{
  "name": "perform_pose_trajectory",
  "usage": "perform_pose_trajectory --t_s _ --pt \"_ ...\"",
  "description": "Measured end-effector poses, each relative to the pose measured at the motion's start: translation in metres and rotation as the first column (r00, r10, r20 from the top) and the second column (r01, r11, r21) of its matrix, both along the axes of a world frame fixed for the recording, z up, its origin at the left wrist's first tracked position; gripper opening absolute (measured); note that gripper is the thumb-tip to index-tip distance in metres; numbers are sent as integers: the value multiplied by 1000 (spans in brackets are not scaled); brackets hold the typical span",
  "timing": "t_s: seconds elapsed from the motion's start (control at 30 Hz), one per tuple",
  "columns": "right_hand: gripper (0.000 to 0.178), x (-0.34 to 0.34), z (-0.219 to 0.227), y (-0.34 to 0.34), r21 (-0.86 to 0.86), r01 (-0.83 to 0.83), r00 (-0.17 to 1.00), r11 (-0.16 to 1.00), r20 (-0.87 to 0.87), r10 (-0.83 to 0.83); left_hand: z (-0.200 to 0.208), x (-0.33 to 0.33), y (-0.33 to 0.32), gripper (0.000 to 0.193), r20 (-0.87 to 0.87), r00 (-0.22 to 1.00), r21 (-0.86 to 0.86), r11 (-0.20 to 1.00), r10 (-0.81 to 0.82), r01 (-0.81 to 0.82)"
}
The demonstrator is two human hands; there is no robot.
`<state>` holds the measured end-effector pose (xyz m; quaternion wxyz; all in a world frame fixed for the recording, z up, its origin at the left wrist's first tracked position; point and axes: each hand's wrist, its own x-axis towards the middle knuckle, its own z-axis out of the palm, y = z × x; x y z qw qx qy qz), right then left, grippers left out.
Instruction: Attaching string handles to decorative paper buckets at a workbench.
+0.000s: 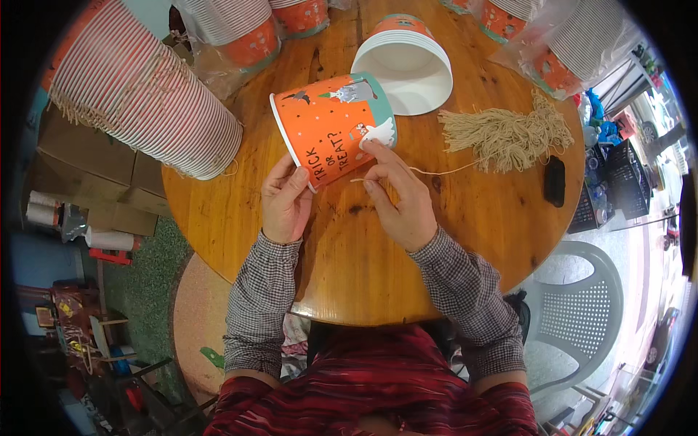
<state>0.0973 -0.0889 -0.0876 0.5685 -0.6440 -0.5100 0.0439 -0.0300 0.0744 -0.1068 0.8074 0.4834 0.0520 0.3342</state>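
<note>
Clear cup bags (560, 43), brown cartons (94, 156)

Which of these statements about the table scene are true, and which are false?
1. The left hand grips the rim of an orange paper bucket. True.
2. The bucket stands upright. False: it lies on its side.
3. The right hand pinches a thin string. True.
4. The bundle of strings lies on the floor. False: it lies on the round wooden table.
5. A white plastic chair stands at the right. True.

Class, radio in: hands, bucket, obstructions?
Left hand grips orange paper bucket rim. Right hand pinches beige string at its side. Nothing obstructing.
</note>
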Motion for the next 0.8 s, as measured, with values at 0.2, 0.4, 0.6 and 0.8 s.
perform_pose_trajectory --t_s 0.2,0.4,0.6,0.8 --pt "7 2 -2 0 20 17 1000 1000 -14 -16 6 1 -6 38 -290 898 453 874 332 -176" --pt "8 9 0 -2 26 122 992 992 2 -122 2 -3 8 25 -411 769 898 362 491 249" --pt "7 2 6 -5 35 67 997 997 -40 -66 10 -9 -7 18 -279 920 487 866 274 -110" --pt "7 6 3 -4 55 86 995 995 36 -88 10 -9 -11 16 -224 945 525 847 237 -88"
